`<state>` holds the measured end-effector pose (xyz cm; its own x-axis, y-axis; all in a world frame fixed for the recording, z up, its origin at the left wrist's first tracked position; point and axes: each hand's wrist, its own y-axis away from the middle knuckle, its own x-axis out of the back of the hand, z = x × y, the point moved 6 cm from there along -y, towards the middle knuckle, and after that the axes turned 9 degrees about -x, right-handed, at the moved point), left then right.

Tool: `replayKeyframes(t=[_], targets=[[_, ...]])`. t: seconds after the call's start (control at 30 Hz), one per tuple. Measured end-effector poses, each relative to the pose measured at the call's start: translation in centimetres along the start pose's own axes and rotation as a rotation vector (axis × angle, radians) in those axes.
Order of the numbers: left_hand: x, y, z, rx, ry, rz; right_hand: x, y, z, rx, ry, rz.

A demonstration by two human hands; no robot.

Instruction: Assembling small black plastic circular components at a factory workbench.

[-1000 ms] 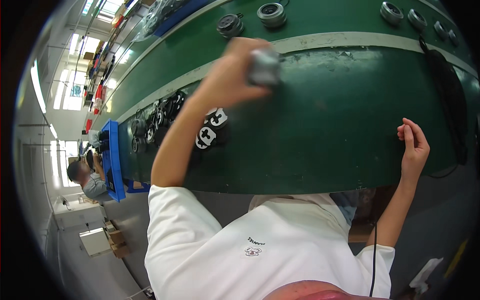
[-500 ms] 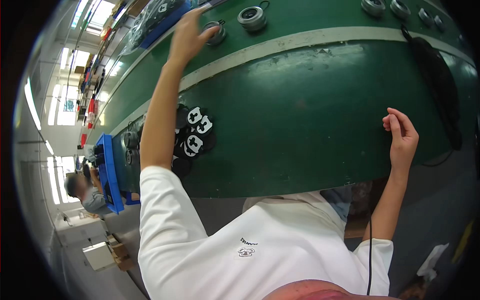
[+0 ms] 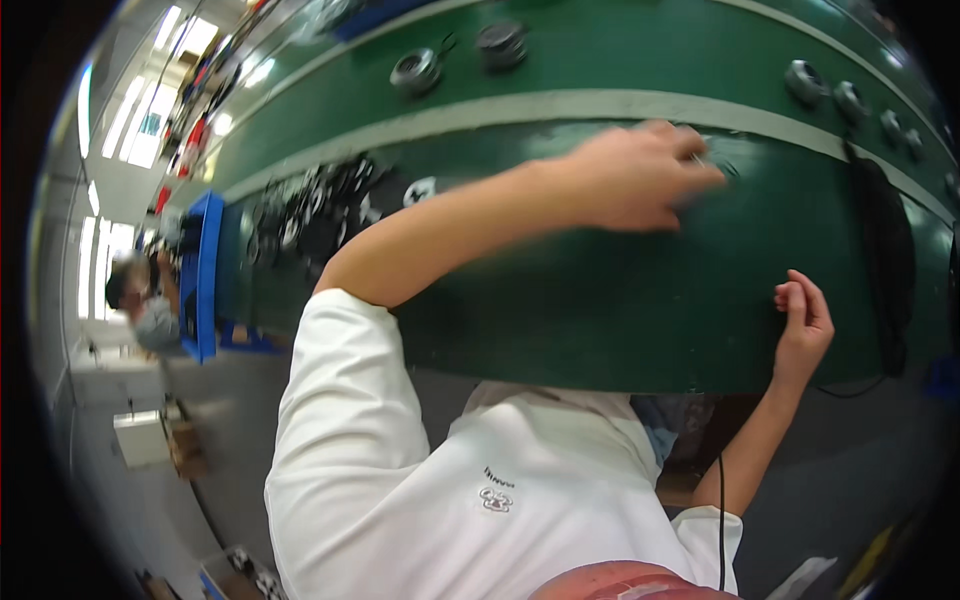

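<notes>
My left hand (image 3: 645,180) reaches across the green table to the middle right, smeared by motion. Its fingers curl around something greyish that I cannot make out; a thin dark loop shows just past the fingertips. My right hand (image 3: 805,325) hovers near the table's right front edge, fingers curled against the thumb, with nothing visible in it. Two round grey metallic devices, a nearer one (image 3: 415,72) and a darker one (image 3: 501,46), stand beyond the pale strip at the back left. Partly behind my left arm lies a pile of black parts with white pieces (image 3: 325,205).
Several small round grey devices, one at the row's left end (image 3: 805,82), stand at the back right. A long black fabric thing (image 3: 880,260) lies along the right edge. A blue crate (image 3: 207,275) stands at the left, with another person (image 3: 150,305) beyond it.
My left hand has swung from the grey devices at the back left to the middle right of the table. The view has turned a little; my right hand keeps its curled pose.
</notes>
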<state>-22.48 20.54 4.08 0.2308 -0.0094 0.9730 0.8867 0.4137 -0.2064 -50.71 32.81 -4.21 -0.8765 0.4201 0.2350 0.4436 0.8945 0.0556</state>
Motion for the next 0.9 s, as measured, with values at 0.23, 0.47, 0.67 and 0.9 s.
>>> replayKeyframes(t=[0.23,0.47,0.67,0.9], targets=[[-0.3,7.8,4.3,0.112,0.091,0.219,-0.8,-0.7,-0.4,0.051,0.133,-0.034],[3.2,25.9,-3.8,0.709,-0.272,-0.105,-1.3,0.0,-0.7,0.083,0.204,-0.064],[3.8,28.2,-6.0,0.789,-0.041,-0.101,-7.5,4.7,-8.5,0.525,0.366,-0.507],[3.5,26.0,-7.4,0.799,-0.050,-0.013,-13.6,5.0,-8.3,0.699,0.665,-0.482]])
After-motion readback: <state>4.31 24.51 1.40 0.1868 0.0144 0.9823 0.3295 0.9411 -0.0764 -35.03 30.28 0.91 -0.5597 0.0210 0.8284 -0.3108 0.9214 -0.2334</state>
